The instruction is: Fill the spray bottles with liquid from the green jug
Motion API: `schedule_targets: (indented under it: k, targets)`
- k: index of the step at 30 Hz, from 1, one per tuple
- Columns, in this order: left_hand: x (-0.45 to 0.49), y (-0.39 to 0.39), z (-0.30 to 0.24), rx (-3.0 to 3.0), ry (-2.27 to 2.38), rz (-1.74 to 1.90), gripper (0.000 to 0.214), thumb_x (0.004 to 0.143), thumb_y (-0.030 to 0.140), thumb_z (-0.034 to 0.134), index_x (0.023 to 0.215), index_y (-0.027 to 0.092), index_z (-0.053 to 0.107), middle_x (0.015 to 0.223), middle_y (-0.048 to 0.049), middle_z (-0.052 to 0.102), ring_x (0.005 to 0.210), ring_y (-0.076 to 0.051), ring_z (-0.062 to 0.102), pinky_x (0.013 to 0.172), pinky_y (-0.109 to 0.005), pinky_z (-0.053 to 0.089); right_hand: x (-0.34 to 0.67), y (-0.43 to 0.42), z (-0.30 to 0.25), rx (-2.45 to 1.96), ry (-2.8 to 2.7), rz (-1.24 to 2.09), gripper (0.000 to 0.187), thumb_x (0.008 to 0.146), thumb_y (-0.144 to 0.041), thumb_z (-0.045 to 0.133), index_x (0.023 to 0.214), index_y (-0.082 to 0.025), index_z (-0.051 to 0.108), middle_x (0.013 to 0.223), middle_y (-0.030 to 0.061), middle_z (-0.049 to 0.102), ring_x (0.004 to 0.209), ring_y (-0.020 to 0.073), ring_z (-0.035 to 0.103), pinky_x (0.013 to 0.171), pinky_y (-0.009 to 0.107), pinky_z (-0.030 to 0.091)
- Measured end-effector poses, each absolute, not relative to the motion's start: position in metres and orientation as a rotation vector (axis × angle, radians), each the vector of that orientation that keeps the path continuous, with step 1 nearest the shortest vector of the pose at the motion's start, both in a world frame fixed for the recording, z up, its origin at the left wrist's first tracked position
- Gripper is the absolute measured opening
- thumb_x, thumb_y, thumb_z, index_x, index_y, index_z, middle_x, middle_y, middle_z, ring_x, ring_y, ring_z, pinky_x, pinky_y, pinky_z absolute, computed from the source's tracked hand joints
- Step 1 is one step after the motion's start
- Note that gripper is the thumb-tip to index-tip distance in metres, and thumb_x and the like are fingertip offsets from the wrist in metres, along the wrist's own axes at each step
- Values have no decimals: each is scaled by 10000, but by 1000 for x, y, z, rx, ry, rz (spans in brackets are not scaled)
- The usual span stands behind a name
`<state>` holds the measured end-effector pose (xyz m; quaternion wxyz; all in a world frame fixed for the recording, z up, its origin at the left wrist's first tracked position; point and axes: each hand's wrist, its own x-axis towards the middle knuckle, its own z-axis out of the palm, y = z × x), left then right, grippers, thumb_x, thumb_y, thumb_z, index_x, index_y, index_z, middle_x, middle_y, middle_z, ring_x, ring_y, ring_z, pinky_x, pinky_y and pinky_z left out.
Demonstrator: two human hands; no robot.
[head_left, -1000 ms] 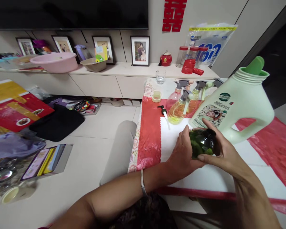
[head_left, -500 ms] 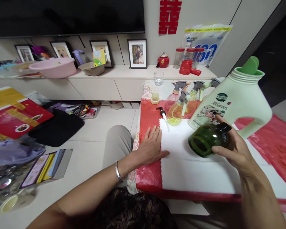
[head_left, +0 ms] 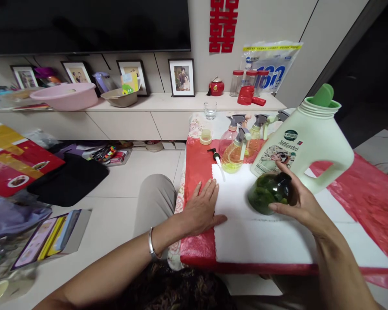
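My right hand (head_left: 297, 200) is wrapped around a dark green translucent bottle (head_left: 267, 196) with an open, threaded-looking dark neck. The bottle is tilted, its neck toward the right, over a white cloth (head_left: 261, 241); whether it touches the cloth I cannot tell. My left hand (head_left: 202, 209) lies flat, fingers stretched, on the red table cover and the cloth's left edge. Just beyond it lies a black-and-white pump head (head_left: 217, 158) with a clear tube. Behind the green bottle stands a large pale green detergent jug (head_left: 310, 146), a green scoop-like piece (head_left: 323, 95) in its mouth.
Several spray bottles (head_left: 233, 155) stand left of the jug. A pale cap (head_left: 205, 137) and a glass cup (head_left: 210, 110) are farther back. On the cabinet are a pink basin (head_left: 67, 98), framed photos and red-lidded jars (head_left: 236, 84). Boxes and bags lie on the floor at left.
My right hand has turned the green bottle, so its base no longer faces me as plainly. The whole view has shifted slightly. My left hand rests in the same place.
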<state>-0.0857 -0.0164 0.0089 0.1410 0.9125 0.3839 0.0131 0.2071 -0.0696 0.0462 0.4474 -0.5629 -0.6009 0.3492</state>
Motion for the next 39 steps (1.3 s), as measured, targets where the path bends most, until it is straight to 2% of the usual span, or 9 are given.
schedule_targets:
  k: [3,7,10,14,18,23,29,33,39]
  targets:
    - [-88,-14,12,2618,1074,27,845,901,578,544,1509,50,287,1619,-292,255,1546,-390,173,1234,-566,159,207,-67,38,-1427,-1531,878,1125,686,-448,877,1604,-299,244,1512,89,432,1408,327,404,1198,507,327]
    - [-87,0,22,2574,1062,199,696,911,512,577,1444,104,393,1560,-259,396,1497,-364,331,1222,-561,233,204,-64,34,-1472,-1562,870,1010,679,-475,876,1535,-296,371,1493,71,457,1365,311,461,1199,498,334]
    - [-83,16,35,2539,1099,257,526,904,376,609,1359,139,491,1502,-224,479,1435,-345,431,1215,-574,259,203,-61,33,-1468,-1583,853,929,679,-483,871,1478,-295,436,1494,64,454,1374,305,450,1199,497,337]
    - [-75,39,45,2539,1191,308,400,910,249,564,1304,180,555,1433,-161,557,1361,-312,505,1218,-597,246,205,-59,32,-1466,-1621,830,887,703,-497,851,1465,-302,442,1502,63,439,1382,299,438,1197,499,337]
    - [-65,70,39,2606,1264,407,355,934,135,440,1218,211,638,1316,-109,644,1246,-266,584,1152,-508,371,208,-60,34,-1495,-1701,778,891,717,-522,834,1481,-306,431,1525,64,407,1414,308,389,1213,515,300]
    - [-57,112,28,2681,1261,408,464,911,52,369,1222,224,668,1348,-115,616,1269,-289,552,1068,-486,419,212,-63,38,-1547,-1712,853,976,757,-556,793,1567,-333,298,1583,49,322,1463,302,314,1229,526,260]
    - [-54,138,25,2814,1131,323,409,943,127,429,1254,262,658,1416,-91,547,1333,-306,472,1072,-483,394,213,-64,40,-1601,-1702,889,1030,742,-572,792,1588,-331,255,1596,35,299,1472,289,302,1228,520,269]
    - [-52,142,25,2905,1061,256,313,970,179,440,1170,231,673,1361,-104,576,1347,-307,450,1100,-503,364,216,-64,40,-1662,-1666,929,1063,717,-577,805,1589,-284,274,1591,59,312,1451,294,343,1216,498,310]
    - [-61,140,25,3009,1009,228,276,966,128,425,1086,218,657,1312,-113,601,1410,-306,402,1150,-546,298,221,-65,37,-1602,-1621,1036,977,710,-537,822,1530,-208,404,1508,115,439,1344,317,483,1158,490,409]
